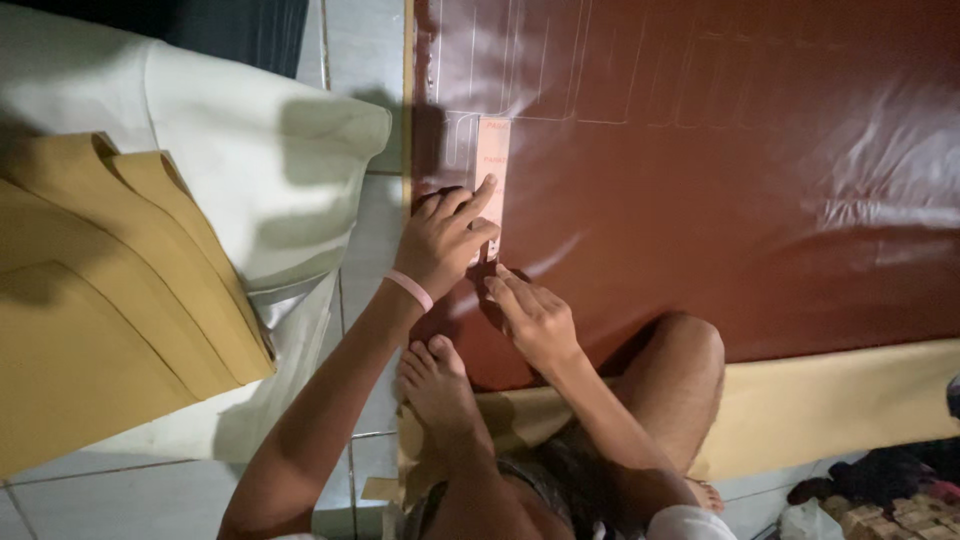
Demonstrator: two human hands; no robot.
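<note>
Bare knees and a bare foot point(440, 390) of the seated person fill the bottom of the view, the toes lying just below the left wrist. Beyond the fingers spreads a large sheet of glossy reddish-brown leather point(720, 170), marked with faint pale outlines above and to the right of the fingertips. Left of the hands, well apart from them, lies a stack of tan sheets point(110, 300) on a cream-coloured roll point(270, 170) over a pale tiled floor point(350, 80). Under the leather's near edge, below and right of the right hand, a yellowish layer point(840, 400) shows.

A narrow pinkish card template point(491, 185) lies flat on the leather, running upward from the fingers. The left hand point(445, 245), with a pink band point(409, 289) at the wrist, presses on the template, its index finger stretched along the card and the other fingers bent close together. The right hand point(535, 320) sits just below the template's lower end, fingers drawn together at the tips; whether they pinch a marking tool cannot be told.
</note>
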